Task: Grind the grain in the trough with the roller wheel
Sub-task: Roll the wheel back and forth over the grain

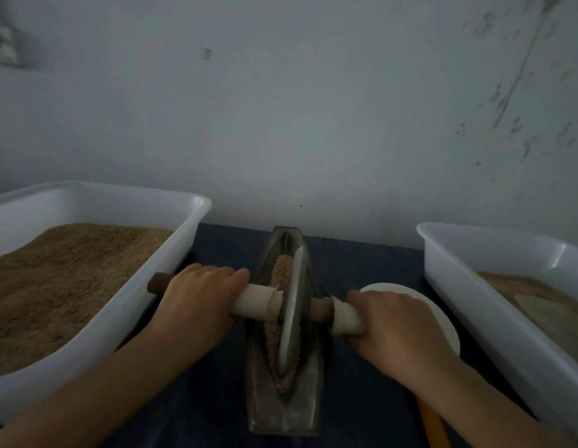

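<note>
Both fists wrapped tight on the padded axle, left hand [197, 295] at nine o'clock, right hand [394, 324] at three, I drive the heavy, rigid-looking wheel [292, 305] through loose grain [281, 266] in the trough [282, 412].

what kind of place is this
Probably a small workshop for grinding grain or herbs by hand: a boat-shaped metal trough with a roller wheel on a dark cloth, and white tubs of brown meal beside a plain wall.

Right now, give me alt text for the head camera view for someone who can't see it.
Two hands, left hand and right hand, grip the handle of a roller wheel standing in a narrow trough of grain. White tubs of brown meal sit on either side.
</note>
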Demonstrator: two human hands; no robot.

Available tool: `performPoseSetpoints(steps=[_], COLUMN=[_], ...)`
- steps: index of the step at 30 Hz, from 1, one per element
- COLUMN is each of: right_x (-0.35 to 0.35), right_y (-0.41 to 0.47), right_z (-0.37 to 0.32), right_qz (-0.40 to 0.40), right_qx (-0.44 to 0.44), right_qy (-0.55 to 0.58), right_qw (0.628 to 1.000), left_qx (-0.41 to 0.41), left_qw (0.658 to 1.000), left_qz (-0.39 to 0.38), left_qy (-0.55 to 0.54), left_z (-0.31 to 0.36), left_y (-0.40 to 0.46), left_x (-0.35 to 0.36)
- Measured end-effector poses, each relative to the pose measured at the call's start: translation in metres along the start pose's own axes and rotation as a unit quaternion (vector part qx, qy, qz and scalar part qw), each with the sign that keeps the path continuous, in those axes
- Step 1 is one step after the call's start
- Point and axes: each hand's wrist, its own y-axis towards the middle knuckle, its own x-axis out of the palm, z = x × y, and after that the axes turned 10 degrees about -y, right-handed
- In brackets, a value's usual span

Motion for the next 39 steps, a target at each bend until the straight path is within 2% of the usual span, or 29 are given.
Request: performPoseSetpoints(steps=[15, 28, 31, 39], right_x=[0.029, 0.003, -0.003, 0.016], right_y=[0.079, 0.017, 0.006, 0.031], right_z=[0.013, 0.002, 0.001, 0.008], right_qz=[0.005, -0.04, -0.018, -0.01], right_qx=[0.06, 0.002, 0.0, 0.024], right_qy=[0.0, 0.009, 0.0, 0.001], right_qw=[0.998, 0.999, 1.0, 1.0], left_qx=[-0.044, -0.013, -0.008, -0.025], left_qw=[0.998, 1.0, 1.0, 1.0], left_qz=[0.028, -0.012, -0.013, -0.003], left_qy=[0.045, 0.008, -0.003, 0.01], left_z=[-0.021, -0.004, -0.003, -0.007], left_y=[0.067, 0.012, 0.004, 0.027], left_x=[0.031, 0.007, 0.0, 0.012])
